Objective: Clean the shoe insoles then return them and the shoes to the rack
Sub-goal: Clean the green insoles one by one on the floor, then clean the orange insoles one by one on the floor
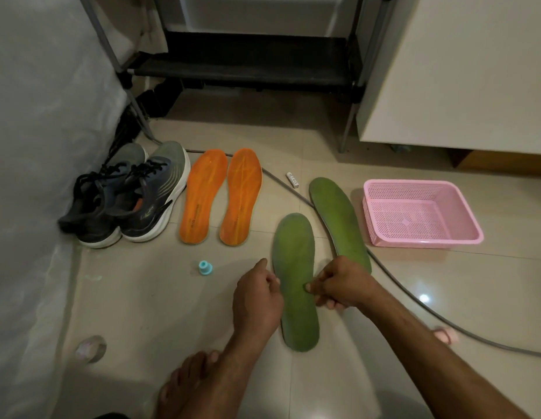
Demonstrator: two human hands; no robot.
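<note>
A green insole (295,261) lies lengthwise on the tiled floor in front of me. My left hand (257,297) grips its left edge and my right hand (339,285) pinches its right edge, thumb on top. A second green insole (339,216) lies just right of it, partly over a grey cable. Two orange insoles (221,195) lie side by side further left. A pair of dark sneakers (127,198) with white soles stands at the left. The black shoe rack (245,65) stands at the back.
A pink perforated basket (420,237) sits at the right. A grey cable (414,300) runs across the floor. A small teal cap (205,267), a white tube (292,180) and a tape roll (90,347) lie about. My bare foot (196,385) is at the bottom.
</note>
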